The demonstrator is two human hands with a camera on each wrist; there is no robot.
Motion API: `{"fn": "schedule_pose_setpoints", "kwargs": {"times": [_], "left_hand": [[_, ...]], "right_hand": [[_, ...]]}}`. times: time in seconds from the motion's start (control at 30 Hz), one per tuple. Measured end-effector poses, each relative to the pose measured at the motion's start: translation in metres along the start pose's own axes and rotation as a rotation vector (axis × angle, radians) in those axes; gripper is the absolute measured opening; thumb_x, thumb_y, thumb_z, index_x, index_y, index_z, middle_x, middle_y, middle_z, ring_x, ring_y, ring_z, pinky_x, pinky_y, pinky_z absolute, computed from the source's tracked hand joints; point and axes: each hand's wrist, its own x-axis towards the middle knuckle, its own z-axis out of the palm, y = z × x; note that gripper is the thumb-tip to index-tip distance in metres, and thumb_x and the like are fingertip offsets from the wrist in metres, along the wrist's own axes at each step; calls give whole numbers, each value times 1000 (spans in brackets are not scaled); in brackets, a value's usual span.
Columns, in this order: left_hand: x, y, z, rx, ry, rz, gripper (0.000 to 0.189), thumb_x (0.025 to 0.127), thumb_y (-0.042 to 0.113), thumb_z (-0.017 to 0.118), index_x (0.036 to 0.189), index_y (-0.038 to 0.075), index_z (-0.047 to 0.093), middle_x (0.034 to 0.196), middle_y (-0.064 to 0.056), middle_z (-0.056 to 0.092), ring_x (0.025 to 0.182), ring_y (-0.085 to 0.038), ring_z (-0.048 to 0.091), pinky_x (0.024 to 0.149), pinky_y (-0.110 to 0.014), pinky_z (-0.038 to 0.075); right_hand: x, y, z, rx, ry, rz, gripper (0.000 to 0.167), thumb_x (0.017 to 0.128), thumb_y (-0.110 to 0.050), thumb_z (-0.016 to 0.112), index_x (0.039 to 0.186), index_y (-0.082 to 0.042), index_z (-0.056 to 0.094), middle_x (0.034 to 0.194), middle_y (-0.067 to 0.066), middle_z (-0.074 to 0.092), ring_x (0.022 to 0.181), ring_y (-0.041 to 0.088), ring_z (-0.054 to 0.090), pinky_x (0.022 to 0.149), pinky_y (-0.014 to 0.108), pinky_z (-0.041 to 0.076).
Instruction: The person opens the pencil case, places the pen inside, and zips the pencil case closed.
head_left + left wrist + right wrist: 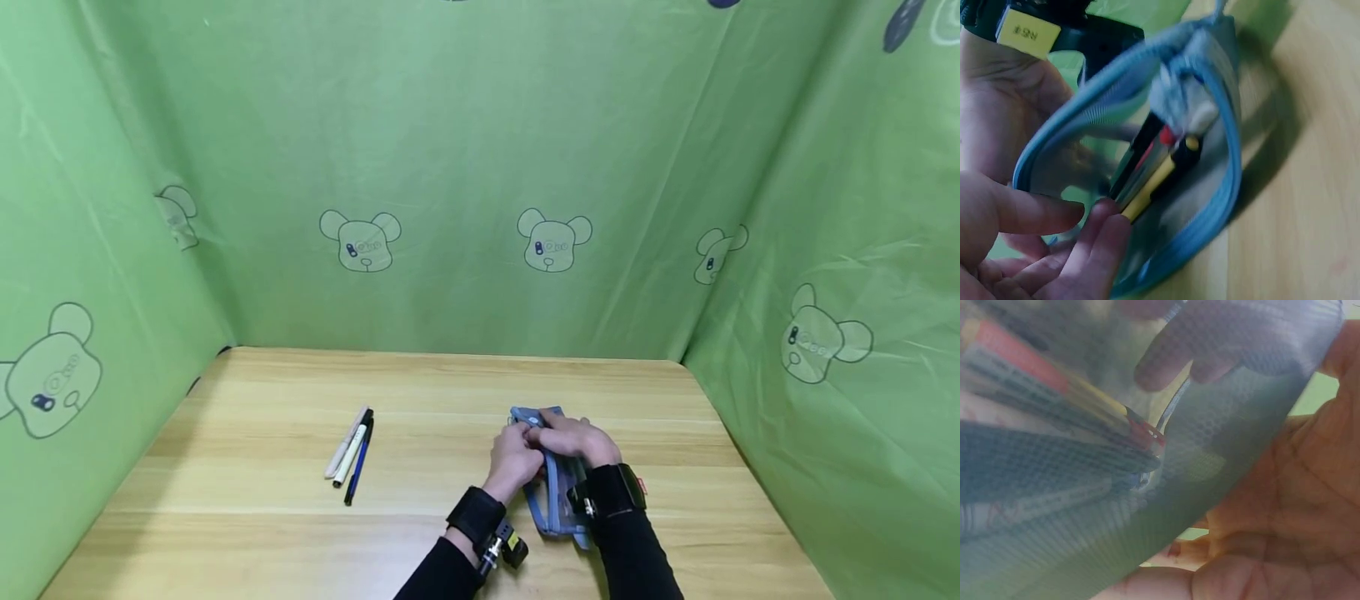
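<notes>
A blue-edged mesh pencil case (553, 500) lies on the table with its zipped mouth spread wide. My left hand (514, 457) reaches into that mouth; its thumb and fingertips (1107, 231) are right beside a slim yellow-and-black tool (1154, 190). A dark stick-shaped item (1136, 150) and a red-tipped one lie with it. My right hand (577, 439) grips the case by its far part, the palm (1291, 506) facing the mesh from outside. Through the mesh several pens and a red-banded pencil (1019, 353) show in the right wrist view, with the left fingers above them.
Three pens, a pale one (345, 444), a white one (350, 454) and a blue one (361, 460), lie side by side left of the hands. A green patterned cloth (450, 317) walls in the wooden table (247, 467) at the back and both sides.
</notes>
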Motion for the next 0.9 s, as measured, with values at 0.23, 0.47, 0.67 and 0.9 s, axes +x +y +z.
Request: {"fn": "schedule_pose_setpoints", "kwargs": {"times": [0.23, 0.47, 0.67, 0.9], "left_hand": [[-2, 2, -6, 219, 104, 126, 13, 73, -2, 68, 81, 9, 70, 67, 2, 59, 58, -11, 50, 49, -22, 35], [-4, 6, -11, 339, 118, 159, 15, 78, 2, 71, 90, 9, 73, 69, 1, 61, 56, -14, 50, 46, -25, 34], [-9, 10, -21, 412, 156, 229, 24, 78, 1, 73, 102, 5, 74, 73, -4, 67, 60, -16, 56, 46, -25, 37], [-16, 11, -36, 551, 228, 323, 26, 78, 0, 74, 104, 1, 71, 80, -11, 71, 68, -25, 63, 50, -28, 45]], "right_hand": [[-1, -1, -1, -5, 0, -7, 79, 94, -48, 51, 159, -9, 32, 153, 22, 49, 145, 49, 39, 122, 70, 13], [0, -1, -3, 7, 7, -10, 77, 95, -50, 50, 159, -12, 33, 152, 21, 51, 144, 47, 42, 123, 70, 13], [-1, 0, -4, 6, 8, 22, 76, 95, -49, 50, 160, -14, 31, 156, 22, 46, 147, 54, 30, 120, 73, 17], [-3, -1, -3, 8, -3, 58, 76, 95, -50, 50, 161, -17, 29, 158, 22, 43, 147, 60, 22, 116, 75, 23]]}}
